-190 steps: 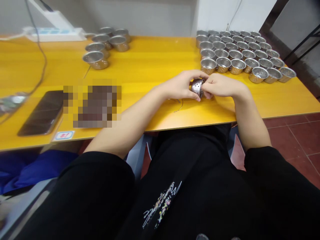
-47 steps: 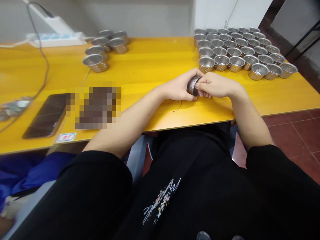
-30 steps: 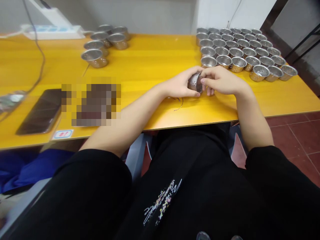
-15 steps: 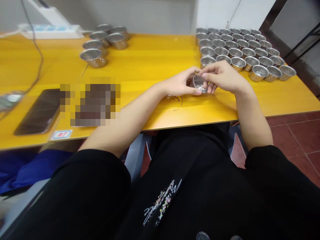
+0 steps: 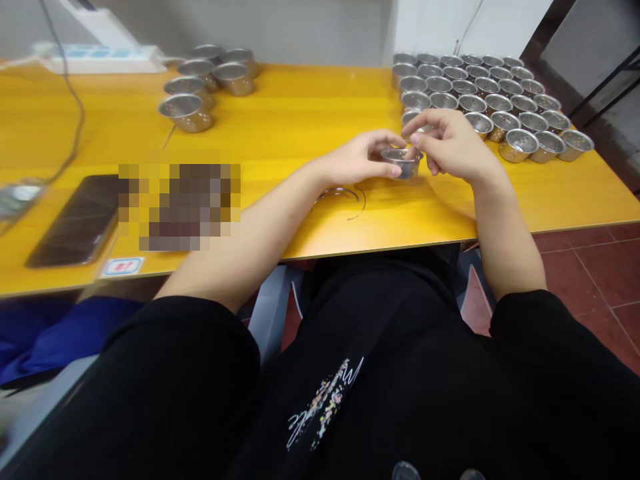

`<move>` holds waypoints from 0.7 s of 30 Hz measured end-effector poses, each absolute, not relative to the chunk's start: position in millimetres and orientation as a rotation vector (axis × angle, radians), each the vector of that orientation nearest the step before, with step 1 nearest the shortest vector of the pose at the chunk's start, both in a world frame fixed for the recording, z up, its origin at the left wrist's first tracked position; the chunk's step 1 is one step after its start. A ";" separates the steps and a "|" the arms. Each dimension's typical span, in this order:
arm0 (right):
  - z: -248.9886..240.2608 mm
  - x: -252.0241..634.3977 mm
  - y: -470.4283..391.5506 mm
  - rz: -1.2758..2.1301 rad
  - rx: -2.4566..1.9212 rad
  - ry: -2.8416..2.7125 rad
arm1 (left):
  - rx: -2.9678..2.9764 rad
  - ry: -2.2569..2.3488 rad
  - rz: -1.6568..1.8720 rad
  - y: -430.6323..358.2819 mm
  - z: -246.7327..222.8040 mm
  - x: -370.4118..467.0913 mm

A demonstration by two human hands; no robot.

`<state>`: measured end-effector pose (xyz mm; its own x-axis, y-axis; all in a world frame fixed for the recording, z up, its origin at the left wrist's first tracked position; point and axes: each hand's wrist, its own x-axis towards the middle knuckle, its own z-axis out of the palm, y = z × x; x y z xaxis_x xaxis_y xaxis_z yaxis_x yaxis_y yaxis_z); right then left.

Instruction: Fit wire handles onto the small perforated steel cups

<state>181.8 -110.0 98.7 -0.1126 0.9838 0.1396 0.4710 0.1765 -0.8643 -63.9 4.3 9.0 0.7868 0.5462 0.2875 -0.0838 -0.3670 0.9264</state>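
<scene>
A small metal cup [image 5: 404, 167] stands nearly upright at the middle of the yellow table, its rim facing up. My left hand [image 5: 367, 159] grips its left side, thumb in front and fingers behind. Above its right rim is my right hand [image 5: 443, 143], the thumb and index finger brought together; what they pinch, if anything, is too small to make out. Thin curved wires [image 5: 343, 193] lie on the table just below my left hand.
Many perforated metal cups [image 5: 519, 145] stand in rows at the back right. Several more cups [image 5: 186, 113] are at the back left, near a white power strip [image 5: 100, 59]. A dark phone [image 5: 77, 220] and a blurred-out object [image 5: 187, 207] lie at the left.
The cup has turned from tilted toward me to nearly upright. My right hand has lifted slightly, its fingers away from the cup's outer side. More of the wires shows.
</scene>
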 end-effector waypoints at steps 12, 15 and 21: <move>95.1 185.4 -110.8 0.901 -1.399 -1.802 | 2.094 0.373 0.852 11.7 -1.5 -60.0; 94.0 183.2 -111.8 0.931 -1.418 -1.836 | 2.237 0.406 0.901 6.3 2.3 -57.6; 97.8 174.5 -119.3 0.856 -1.451 -1.903 | 2.305 0.381 0.926 -8.9 15.1 -55.1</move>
<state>174.5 -119.3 97.8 -0.2307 0.9704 0.0719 0.5901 0.1983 -0.7826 -55.1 -8.9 15.1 0.7129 0.4683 0.5221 0.0353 -0.7674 0.6401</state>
